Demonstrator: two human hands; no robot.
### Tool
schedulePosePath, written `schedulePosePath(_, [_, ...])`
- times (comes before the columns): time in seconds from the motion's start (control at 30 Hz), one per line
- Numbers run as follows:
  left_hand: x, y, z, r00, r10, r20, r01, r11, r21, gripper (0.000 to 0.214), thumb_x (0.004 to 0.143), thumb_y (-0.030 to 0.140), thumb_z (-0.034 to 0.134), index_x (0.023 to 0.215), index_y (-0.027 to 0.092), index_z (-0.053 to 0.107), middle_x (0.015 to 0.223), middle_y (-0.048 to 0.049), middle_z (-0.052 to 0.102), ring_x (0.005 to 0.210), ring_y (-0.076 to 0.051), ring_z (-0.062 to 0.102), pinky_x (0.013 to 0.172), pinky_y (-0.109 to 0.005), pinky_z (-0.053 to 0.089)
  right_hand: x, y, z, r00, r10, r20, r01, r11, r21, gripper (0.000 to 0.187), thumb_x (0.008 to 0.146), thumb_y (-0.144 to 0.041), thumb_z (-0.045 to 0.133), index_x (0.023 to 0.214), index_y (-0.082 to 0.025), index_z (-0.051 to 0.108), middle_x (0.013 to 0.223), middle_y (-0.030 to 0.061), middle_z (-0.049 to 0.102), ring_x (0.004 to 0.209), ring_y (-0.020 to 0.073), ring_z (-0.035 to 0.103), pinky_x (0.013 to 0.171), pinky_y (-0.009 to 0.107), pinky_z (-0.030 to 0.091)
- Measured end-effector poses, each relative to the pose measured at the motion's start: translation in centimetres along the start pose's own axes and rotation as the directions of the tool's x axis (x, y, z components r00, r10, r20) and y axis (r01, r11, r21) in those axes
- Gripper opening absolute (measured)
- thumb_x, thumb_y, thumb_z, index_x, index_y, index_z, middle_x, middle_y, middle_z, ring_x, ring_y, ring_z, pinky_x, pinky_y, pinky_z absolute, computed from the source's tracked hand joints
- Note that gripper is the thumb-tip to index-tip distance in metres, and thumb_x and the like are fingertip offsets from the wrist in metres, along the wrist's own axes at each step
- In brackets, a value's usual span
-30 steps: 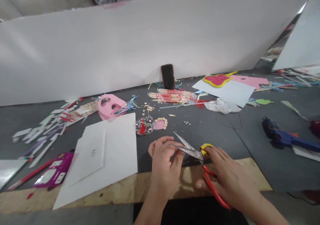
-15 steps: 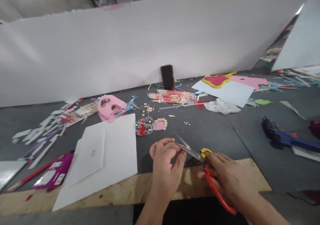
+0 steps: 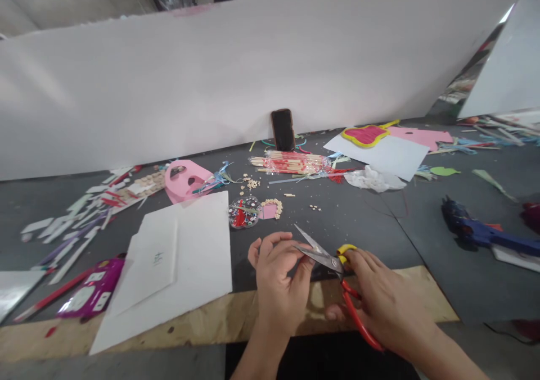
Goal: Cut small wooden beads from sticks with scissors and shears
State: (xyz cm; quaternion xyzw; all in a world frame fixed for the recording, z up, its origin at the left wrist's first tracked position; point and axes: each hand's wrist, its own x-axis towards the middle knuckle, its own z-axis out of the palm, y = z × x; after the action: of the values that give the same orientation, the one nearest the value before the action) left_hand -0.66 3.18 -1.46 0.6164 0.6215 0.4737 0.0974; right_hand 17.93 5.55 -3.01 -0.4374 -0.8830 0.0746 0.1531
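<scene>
My right hand [image 3: 382, 301] grips red-handled scissors [image 3: 333, 267] with their blades parted and pointing up-left. My left hand [image 3: 280, 276] is pinched, thumb and fingers closed right at the blades, on something too small to make out. Both hands hover over the wooden front edge [image 3: 202, 324] of a grey table [image 3: 354, 217]. Just beyond my left hand lie a round clear box of small eyes and beads [image 3: 243, 213] and a little pink piece edged with beads [image 3: 270, 208].
White sheets [image 3: 169, 262] lie to the left, a purple packet [image 3: 93, 293] further left. A phone [image 3: 282, 129] leans on the white board behind. A stick bundle [image 3: 291, 163], pink foam shape [image 3: 185, 179] and blue glue gun [image 3: 476, 231] lie around. A person stands behind the board.
The scissors and both hands have shifted only slightly; the blades stay parted at my left fingertips. A person has come into view above the board at top left.
</scene>
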Motion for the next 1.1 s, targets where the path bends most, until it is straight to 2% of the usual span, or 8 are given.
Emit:
schedulePosePath(0.33, [1.0,0.2,-0.6,0.996,-0.026,0.089,0.031,0.998,-0.058,0.018,0.083,0.016,0.059,0.074,0.027,0.070,0.080,0.0018,0.075,0.099,-0.025,0.060,0.095,-0.050,0.032,0.3,0.1,-0.2,1.000,-0.003,-0.013,0.003,1.000,0.002,0.041,0.072,-0.032,0.063,0.106,-0.014,0.051,0.100,0.0153,0.066,0.092,0.0305,0.063,0.074,0.041,0.053])
schedulePosePath(0.43, [1.7,0.4,-1.0,0.990,-0.055,0.130,0.065,0.995,-0.072,0.017,0.081,0.015,0.060,0.073,0.026,0.071,0.080,0.0014,0.075,0.099,-0.025,0.060,0.096,-0.051,0.031,0.8,0.0,-0.3,0.999,0.021,-0.039,-0.019,0.999,0.041,0.032,0.078,-0.031,0.059,0.105,-0.015,0.054,0.100,0.0151,0.067,0.092,0.0289,0.064,0.075,0.040,0.054])
schedulePosePath(0.57, [2.7,0.7,-1.1,0.978,-0.118,0.173,0.132,0.989,-0.068,0.017,0.081,0.015,0.060,0.073,0.026,0.071,0.082,0.0003,0.075,0.099,-0.025,0.061,0.096,-0.050,0.033,1.8,-0.1,-0.6,0.999,0.031,-0.011,-0.030,0.993,0.115,0.022,0.086,-0.032,0.052,0.102,-0.018,0.056,0.092,0.0109,0.068,0.084,0.0244,0.066,0.069,0.035,0.054])
schedulePosePath(0.73, [3.6,0.8,-0.3,0.977,-0.147,0.153,0.155,0.987,-0.041,0.016,0.080,0.016,0.059,0.068,0.022,0.067,0.079,-0.0013,0.074,0.098,-0.025,0.062,0.096,-0.049,0.033,2.6,0.4,-1.3,0.996,0.067,0.067,-0.076,0.986,0.148,0.022,0.091,-0.041,0.047,0.082,-0.021,0.055,0.078,0.0075,0.067,0.070,0.0214,0.065,0.061,0.030,0.049])
schedulePosePath(0.9, [4.2,0.9,1.0,0.981,-0.112,0.160,0.113,0.994,0.005,0.012,0.081,0.017,0.059,0.074,0.021,0.068,0.087,-0.0034,0.074,0.099,-0.025,0.062,0.097,-0.052,0.030,3.0,1.4,-2.1,0.986,0.121,0.113,-0.131,0.988,0.088,0.031,0.091,-0.046,0.044,0.075,-0.022,0.054,0.069,0.0047,0.066,0.061,0.0188,0.063,0.055,0.028,0.045])
schedulePosePath(1.0, [4.5,0.9,1.7,0.978,-0.111,0.174,0.108,0.994,0.023,0.012,0.081,0.018,0.061,0.074,0.022,0.069,0.086,-0.0036,0.074,0.098,-0.024,0.063,0.097,-0.050,0.032,3.1,2.2,-2.5,0.988,0.137,0.067,-0.140,0.989,0.052,0.028,0.089,-0.046,0.048,0.080,-0.021,0.057,0.072,0.0060,0.068,0.065,0.0201,0.064,0.057,0.029,0.046])
schedulePosePath(1.1, [4.8,1.2,2.1,0.977,-0.115,0.180,0.108,0.993,0.045,0.013,0.081,0.018,0.062,0.074,0.023,0.071,0.085,-0.0033,0.074,0.099,-0.023,0.063,0.097,-0.049,0.033,3.0,2.7,-2.9,0.980,0.200,0.019,-0.201,0.975,0.090,0.026,0.084,-0.046,0.055,0.091,-0.021,0.059,0.081,0.0076,0.070,0.074,0.0227,0.067,0.063,0.032,0.050])
